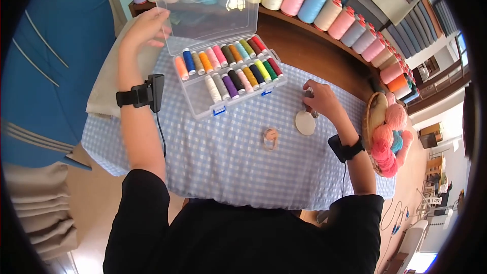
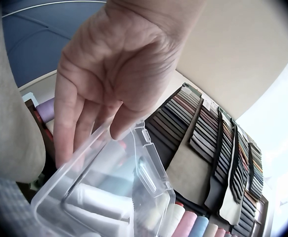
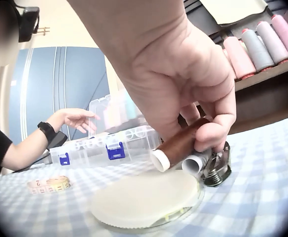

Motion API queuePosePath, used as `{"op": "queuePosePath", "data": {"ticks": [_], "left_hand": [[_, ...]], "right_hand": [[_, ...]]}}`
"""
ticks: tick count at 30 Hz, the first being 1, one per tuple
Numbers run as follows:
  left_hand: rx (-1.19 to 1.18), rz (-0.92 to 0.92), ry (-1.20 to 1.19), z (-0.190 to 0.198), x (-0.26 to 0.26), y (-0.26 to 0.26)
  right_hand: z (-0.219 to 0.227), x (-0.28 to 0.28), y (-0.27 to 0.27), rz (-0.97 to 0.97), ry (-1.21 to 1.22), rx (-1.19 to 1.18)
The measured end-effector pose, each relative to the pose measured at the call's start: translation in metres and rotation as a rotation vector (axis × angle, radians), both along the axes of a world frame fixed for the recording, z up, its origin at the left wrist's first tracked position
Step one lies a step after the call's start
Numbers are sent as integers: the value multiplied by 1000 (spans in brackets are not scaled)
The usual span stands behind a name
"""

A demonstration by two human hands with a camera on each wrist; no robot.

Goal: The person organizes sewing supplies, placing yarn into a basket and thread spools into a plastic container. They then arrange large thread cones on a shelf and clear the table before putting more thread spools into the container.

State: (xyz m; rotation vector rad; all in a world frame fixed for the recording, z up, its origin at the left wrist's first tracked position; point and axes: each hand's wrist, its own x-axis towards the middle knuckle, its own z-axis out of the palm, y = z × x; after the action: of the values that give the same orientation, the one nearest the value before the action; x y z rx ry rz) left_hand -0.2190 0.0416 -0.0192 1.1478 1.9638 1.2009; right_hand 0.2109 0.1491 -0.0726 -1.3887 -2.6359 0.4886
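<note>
At the upper left, my left hand (image 1: 145, 29) is at the left edge of the raised clear lid (image 1: 213, 15), its fingers loosely extended. In the left wrist view the thumb overlaps the lid's edge, and the fingers show through the plastic. The storage box (image 1: 195, 106) beneath holds two rows of thread spools in many colours. My right hand (image 1: 323, 99) pinches a brown thread spool (image 3: 180, 145) between thumb and fingers. Right below it are a grey spool (image 3: 193, 164) and a dark metal piece with a coil (image 3: 217, 168). A flat, round cream disc (image 1: 305, 123) lies by that hand.
A rolled tape measure (image 1: 271, 138) lies on the blue checked cloth (image 1: 218, 172). Yarn balls fill a basket (image 1: 369, 122) at the right edge. Large thread cones (image 1: 313, 6) line a wooden shelf behind. Beige fabric (image 1: 109, 83) lies at the left.
</note>
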Motion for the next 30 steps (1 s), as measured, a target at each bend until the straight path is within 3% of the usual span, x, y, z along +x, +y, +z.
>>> {"op": "queuePosePath", "data": {"ticks": [4, 8, 12, 16, 20, 24, 30], "left_hand": [[0, 2, 13, 3, 2, 0], [-39, -20, 27, 0, -4, 2], [-36, 3, 33, 0, -2, 3], [-47, -31, 17, 2, -3, 1], [-34, -31, 9, 4, 0, -1], [-33, -32, 20, 0, -2, 1], [5, -7, 7, 5, 3, -2]], "right_hand": [[10, -8, -4, 86, -33, 69], [71, -64, -59, 302, 367, -198], [72, -139, -83, 509, 450, -412], [32, -191, -75, 577, 370, -196], [34, -199, -79, 545, 153, -63], [47, -207, -93, 554, 167, -47], [26, -220, -102, 577, 291, 351]]}}
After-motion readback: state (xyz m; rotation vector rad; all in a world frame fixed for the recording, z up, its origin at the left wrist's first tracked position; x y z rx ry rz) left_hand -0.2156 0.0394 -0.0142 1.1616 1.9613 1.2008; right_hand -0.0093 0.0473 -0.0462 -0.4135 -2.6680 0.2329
